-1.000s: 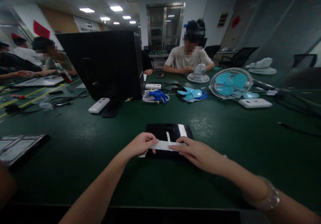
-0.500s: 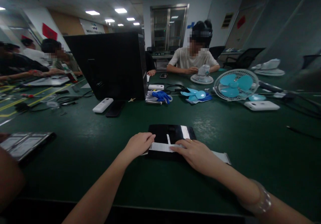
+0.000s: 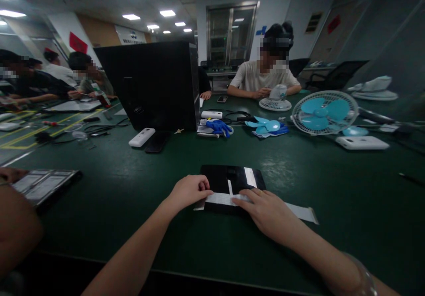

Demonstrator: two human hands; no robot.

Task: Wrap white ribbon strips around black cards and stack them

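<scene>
A flat black panel [image 3: 226, 177] lies on the green table [image 3: 133, 207] in front of me. A long white flat ribbon strip [image 3: 300, 212] runs across its near edge and out to the right. My left hand [image 3: 189, 191] pinches the strip's left end at the panel's left corner. My right hand [image 3: 264, 209] lies flat on the strip, fingers pressing it onto the panel. A short white strip stands up from the panel between my hands.
A big black monitor [image 3: 149, 86] stands behind, with a white remote [image 3: 142, 137] and blue gloves [image 3: 217, 126] near it. Blue fans [image 3: 323, 112] sit at the right. A person [image 3: 265, 77] sits opposite; others sit at the left. A dark tray [image 3: 43, 185] lies left.
The view has shifted, so everything sits a little further right. More of the white strip shows to the right of my right hand. Both hands stay on the strip.
</scene>
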